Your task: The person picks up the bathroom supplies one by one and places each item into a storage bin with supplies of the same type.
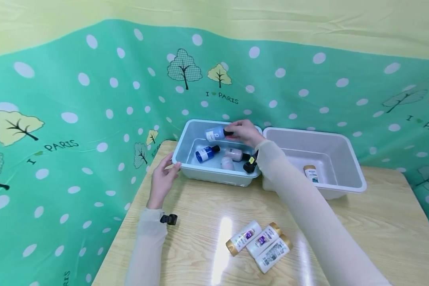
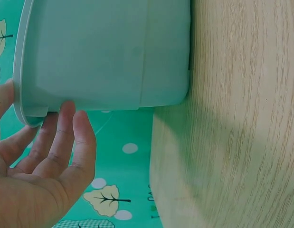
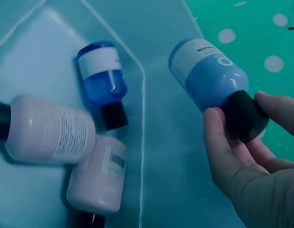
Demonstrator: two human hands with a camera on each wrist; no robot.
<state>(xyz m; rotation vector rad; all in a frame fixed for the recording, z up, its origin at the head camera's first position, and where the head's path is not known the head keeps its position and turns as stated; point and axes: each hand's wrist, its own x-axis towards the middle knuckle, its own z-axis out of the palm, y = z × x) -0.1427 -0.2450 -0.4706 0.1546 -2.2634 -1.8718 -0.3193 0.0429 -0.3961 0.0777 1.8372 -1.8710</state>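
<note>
My right hand (image 1: 246, 132) pinches the black cap of a light blue bottle (image 3: 208, 71), tilted over the back part of a pale blue bin (image 1: 214, 170). Below it inside that bin lie a dark blue bottle (image 3: 101, 73) with a white label and two pale pink bottles, one (image 3: 52, 130) partly across the other (image 3: 99, 178). At the bin's left front corner is my left hand (image 1: 162, 178). Its thumb is at the rim and the curled fingers (image 2: 66, 137) are against the outer wall under it.
Right of the blue bin stands a grey-white bin (image 1: 343, 159) holding a white bottle (image 1: 311, 174) with a gold cap. Nearer on the wooden table (image 1: 193, 238) lie three white bottles with gold caps, the middle one (image 1: 264, 240) between the others. A green patterned cloth (image 1: 289, 87) hangs behind.
</note>
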